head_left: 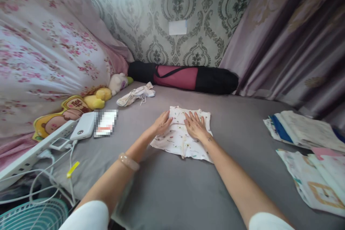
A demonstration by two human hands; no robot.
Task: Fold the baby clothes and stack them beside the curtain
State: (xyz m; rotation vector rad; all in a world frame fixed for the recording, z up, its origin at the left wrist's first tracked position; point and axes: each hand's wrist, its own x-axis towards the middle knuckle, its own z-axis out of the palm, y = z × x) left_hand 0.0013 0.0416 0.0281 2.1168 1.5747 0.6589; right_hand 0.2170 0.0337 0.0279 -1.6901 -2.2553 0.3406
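A small white printed garment (178, 140) lies spread on the grey sheet (172, 190), with a tie string hanging at its lower middle. My right hand (195, 125) rests flat on its upper right part, fingers stretched out. At the garment's upper left edge is my left hand (162, 123), its fingers extended and close together, partly over the cloth. Neither hand holds anything. Whether the garment is folded underneath cannot be seen.
Folded cloths (304, 127) and more folded clothes (312, 179) lie at the right. A crumpled garment (136, 94) lies back left, near plush toys (98, 97). A power bank (84, 125), power strip (40, 149) and cables are at left. A long bag (178, 77) lies along the wall.
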